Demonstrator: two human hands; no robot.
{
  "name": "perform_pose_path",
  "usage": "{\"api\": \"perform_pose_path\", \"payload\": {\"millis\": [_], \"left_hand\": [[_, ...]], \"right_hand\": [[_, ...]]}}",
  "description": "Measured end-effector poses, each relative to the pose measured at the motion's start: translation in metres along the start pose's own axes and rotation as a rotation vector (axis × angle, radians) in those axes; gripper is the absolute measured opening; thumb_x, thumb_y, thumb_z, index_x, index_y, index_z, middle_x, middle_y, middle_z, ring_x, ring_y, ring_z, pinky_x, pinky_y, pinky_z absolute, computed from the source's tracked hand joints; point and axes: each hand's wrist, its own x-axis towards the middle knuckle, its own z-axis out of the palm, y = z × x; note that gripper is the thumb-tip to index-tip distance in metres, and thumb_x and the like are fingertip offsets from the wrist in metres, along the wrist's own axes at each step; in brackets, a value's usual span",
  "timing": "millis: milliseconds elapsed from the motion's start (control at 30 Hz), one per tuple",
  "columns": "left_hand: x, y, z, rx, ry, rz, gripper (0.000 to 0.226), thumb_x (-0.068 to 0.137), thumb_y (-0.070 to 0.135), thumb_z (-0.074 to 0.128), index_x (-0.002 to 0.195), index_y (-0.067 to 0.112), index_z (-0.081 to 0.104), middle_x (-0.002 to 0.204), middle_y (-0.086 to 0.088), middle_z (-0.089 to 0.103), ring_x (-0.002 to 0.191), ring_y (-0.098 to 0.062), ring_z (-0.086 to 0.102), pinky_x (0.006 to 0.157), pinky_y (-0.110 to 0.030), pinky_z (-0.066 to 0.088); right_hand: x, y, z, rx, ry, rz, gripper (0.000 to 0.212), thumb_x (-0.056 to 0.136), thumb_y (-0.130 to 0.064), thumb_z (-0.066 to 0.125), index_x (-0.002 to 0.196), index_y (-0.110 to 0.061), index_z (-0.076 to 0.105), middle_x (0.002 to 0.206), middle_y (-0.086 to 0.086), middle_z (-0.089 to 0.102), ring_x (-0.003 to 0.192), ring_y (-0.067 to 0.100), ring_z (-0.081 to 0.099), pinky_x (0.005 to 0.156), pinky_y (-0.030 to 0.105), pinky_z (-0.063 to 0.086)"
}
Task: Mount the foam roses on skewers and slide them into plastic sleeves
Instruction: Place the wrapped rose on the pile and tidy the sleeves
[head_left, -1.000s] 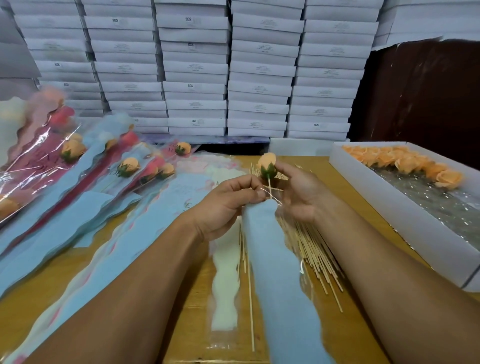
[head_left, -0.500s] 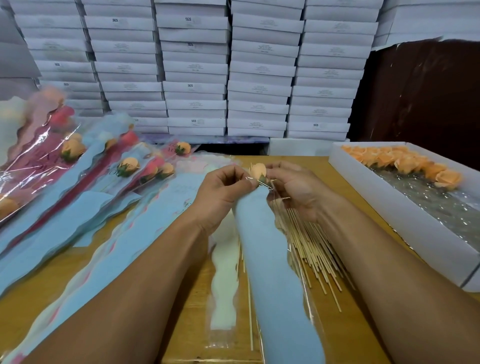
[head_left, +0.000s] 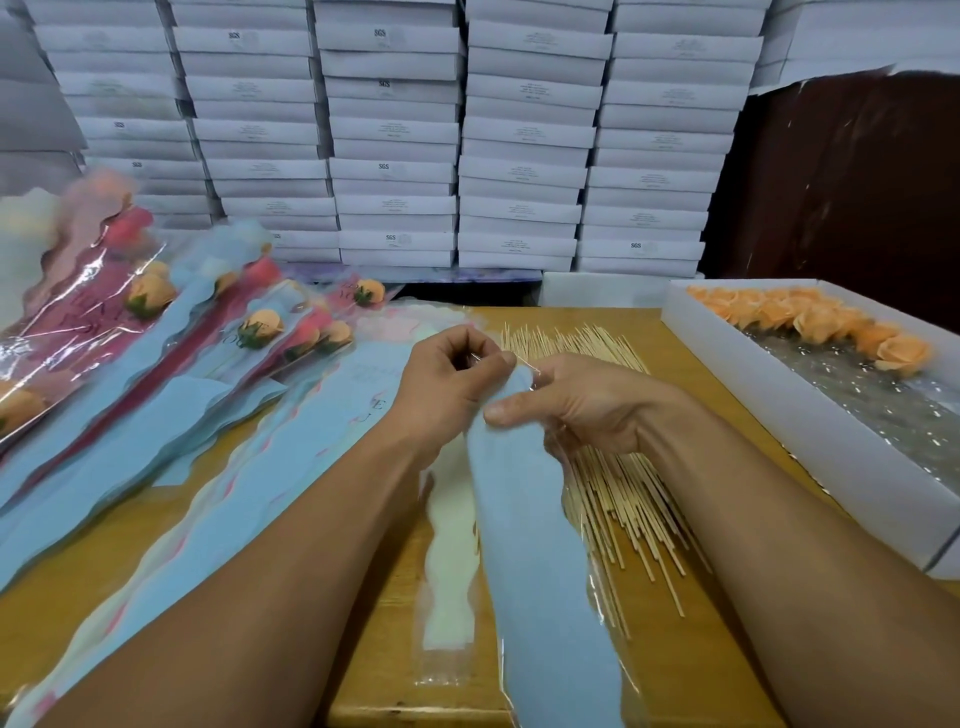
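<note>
Both hands pinch the mouth of the blue plastic sleeve (head_left: 524, 525): left hand (head_left: 447, 379) closed on its rim, right hand (head_left: 582, 402) with thumb flat on the film. Rose and skewer are hidden. Thin, slippery film likely crumples; hold it by the edges.

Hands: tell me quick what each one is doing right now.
Left hand: closed, fingers pinching the top of the blue sleeve.
Right hand: closed on the same sleeve, thumb on top; the rose is out of sight.
</note>
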Motion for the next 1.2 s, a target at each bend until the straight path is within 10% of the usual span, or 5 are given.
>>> {"api": "perform_pose_path", "payload": {"millis": [233, 367, 900, 1067, 1200], "left_hand": [[0.000, 0.009, 0.000, 0.088, 0.082, -0.136, 0.050, 0.095, 0.049, 0.060, 0.134, 0.019, 0.053, 0.120, 0.000, 0.062, 0.104, -0.014, 0.060, 0.084, -0.030, 0.049], [-0.007, 0.025, 0.008, 0.193, -0.151, -0.369, 0.043, 0.098, 0.047, 0.055, 0.116, 0.009, 0.064, 0.099, -0.008, 0.073, 0.084, -0.022, 0.071, 0.077, -0.036, 0.059], [-0.058, 0.051, -0.023, 0.111, -0.348, -0.658, 0.035, 0.087, 0.015, 0.075, 0.109, -0.011, 0.066, 0.092, -0.020, 0.066, 0.078, -0.031, 0.058, 0.072, -0.037, 0.048], [-0.068, 0.047, -0.023, -0.078, -0.220, -0.635, 0.022, 0.085, 0.003, 0.072, 0.105, -0.006, 0.069, 0.094, -0.023, 0.073, 0.068, -0.028, 0.067, 0.065, -0.032, 0.057], [-0.067, 0.050, -0.024, -0.168, -0.069, -0.589, 0.033, 0.085, 0.003, 0.073, 0.115, -0.009, 0.066, 0.107, -0.028, 0.071, 0.077, -0.031, 0.067, 0.071, -0.037, 0.058]], "right_hand": [[0.004, 0.006, -0.020, 0.258, 0.269, -0.092, 0.032, 0.084, -0.006, 0.075, 0.115, -0.002, 0.071, 0.115, 0.021, 0.073, 0.103, 0.039, 0.066, 0.098, 0.057, 0.050], [0.008, 0.010, -0.030, 0.441, 0.488, -0.147, 0.019, 0.086, -0.004, 0.072, 0.104, -0.006, 0.071, 0.087, 0.008, 0.077, 0.071, 0.022, 0.072, 0.063, 0.030, 0.055], [0.014, 0.024, -0.062, 0.733, 1.019, -0.223, 0.099, 0.085, -0.005, 0.078, 0.160, -0.024, 0.015, 0.143, 0.012, 0.051, 0.103, 0.027, 0.067, 0.073, 0.036, 0.060], [0.011, 0.008, -0.040, 0.862, 0.765, -0.174, 0.035, 0.091, -0.026, 0.075, 0.115, -0.004, 0.063, 0.105, 0.013, 0.074, 0.077, 0.024, 0.071, 0.082, 0.047, 0.061], [0.006, 0.000, -0.009, 0.499, 0.252, 0.004, 0.045, 0.088, -0.053, 0.067, 0.097, -0.009, 0.066, 0.064, 0.003, 0.065, 0.052, 0.015, 0.062, 0.046, 0.027, 0.051]]}}
